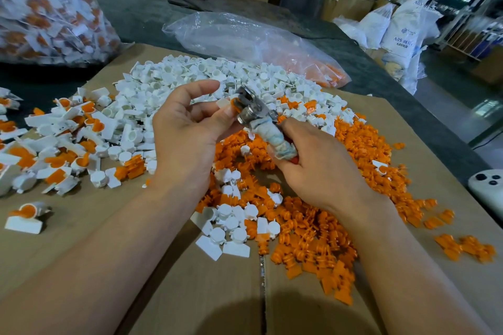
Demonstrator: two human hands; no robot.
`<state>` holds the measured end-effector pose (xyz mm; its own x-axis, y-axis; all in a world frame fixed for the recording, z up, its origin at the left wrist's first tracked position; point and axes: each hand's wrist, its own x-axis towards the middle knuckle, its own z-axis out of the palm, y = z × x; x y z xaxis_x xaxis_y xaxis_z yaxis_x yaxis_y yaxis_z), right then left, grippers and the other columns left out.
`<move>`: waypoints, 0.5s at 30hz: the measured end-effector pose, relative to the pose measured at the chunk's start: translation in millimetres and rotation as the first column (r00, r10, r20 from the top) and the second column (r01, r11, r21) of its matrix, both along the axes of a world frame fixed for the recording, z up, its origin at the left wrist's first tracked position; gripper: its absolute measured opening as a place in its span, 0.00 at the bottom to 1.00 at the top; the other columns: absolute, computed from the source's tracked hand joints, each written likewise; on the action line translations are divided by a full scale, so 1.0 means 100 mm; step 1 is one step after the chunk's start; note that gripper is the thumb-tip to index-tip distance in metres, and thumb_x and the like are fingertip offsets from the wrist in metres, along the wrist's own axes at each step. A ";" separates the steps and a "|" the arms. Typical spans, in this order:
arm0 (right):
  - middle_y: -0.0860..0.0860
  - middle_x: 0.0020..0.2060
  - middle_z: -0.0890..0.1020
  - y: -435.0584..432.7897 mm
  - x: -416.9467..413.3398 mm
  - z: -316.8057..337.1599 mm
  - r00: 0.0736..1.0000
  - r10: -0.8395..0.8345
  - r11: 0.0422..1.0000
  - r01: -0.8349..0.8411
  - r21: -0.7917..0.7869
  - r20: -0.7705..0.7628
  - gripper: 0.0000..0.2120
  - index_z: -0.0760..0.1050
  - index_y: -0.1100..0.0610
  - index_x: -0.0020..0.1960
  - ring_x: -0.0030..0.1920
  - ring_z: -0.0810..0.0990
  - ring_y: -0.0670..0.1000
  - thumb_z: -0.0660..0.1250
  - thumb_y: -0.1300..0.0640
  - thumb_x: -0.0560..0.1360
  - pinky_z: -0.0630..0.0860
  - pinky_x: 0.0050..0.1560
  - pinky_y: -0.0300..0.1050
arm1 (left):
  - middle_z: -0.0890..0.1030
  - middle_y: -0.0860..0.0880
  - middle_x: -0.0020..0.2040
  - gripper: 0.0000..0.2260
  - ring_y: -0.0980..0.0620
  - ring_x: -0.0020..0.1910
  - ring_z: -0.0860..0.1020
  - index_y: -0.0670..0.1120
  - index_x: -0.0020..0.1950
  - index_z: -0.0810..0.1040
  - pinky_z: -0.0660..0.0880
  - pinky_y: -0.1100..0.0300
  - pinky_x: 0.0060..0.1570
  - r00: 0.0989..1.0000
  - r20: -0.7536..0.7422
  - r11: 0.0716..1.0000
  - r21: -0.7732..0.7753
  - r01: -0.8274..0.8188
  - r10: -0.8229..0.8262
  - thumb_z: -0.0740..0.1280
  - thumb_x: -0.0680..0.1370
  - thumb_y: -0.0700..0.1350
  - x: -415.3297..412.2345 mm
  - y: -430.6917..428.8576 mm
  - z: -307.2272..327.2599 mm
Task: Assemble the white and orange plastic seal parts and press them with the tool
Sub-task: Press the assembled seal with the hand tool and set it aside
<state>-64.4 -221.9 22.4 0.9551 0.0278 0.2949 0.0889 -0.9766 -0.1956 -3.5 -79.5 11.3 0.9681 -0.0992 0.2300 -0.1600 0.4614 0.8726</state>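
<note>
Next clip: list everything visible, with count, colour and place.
white parts: many, white, heap far middle
orange parts: many, orange, heap right of centre
finished seals: many, white and orange, scattered left
tool: one, metal, cloth-wrapped handle, in right hand
seal: one, white and orange, at tool's head
clear bag: one, transparent, behind heaps
full bag: one, clear, top left
cardboard: one, brown, under heaps
phone: one, white, right edge
left hand: pinches seal
right hand: grips tool
</note>
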 end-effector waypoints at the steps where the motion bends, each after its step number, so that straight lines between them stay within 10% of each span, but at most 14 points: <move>1: 0.43 0.37 0.67 0.00 0.00 0.00 1.000 0.010 1.000 -0.010 0.020 -0.005 0.08 0.63 0.49 0.47 0.38 0.67 0.47 0.64 0.50 0.75 0.63 0.33 0.39 | 0.77 0.56 0.26 0.14 0.59 0.32 0.80 0.46 0.49 0.75 0.77 0.66 0.34 1.000 -0.003 1.000 -0.002 0.001 -0.001 0.65 0.73 0.28 0.00 0.00 0.00; 15: 0.48 0.33 0.71 0.03 0.03 -0.03 0.997 0.037 0.994 -0.030 0.107 -0.068 0.09 0.63 0.51 0.46 0.35 0.71 0.51 0.65 0.55 0.74 0.66 0.31 0.45 | 0.76 0.53 0.25 0.13 0.57 0.30 0.79 0.45 0.48 0.75 0.77 0.65 0.31 0.998 -0.063 1.000 -0.026 0.016 -0.018 0.65 0.72 0.28 0.02 0.02 -0.01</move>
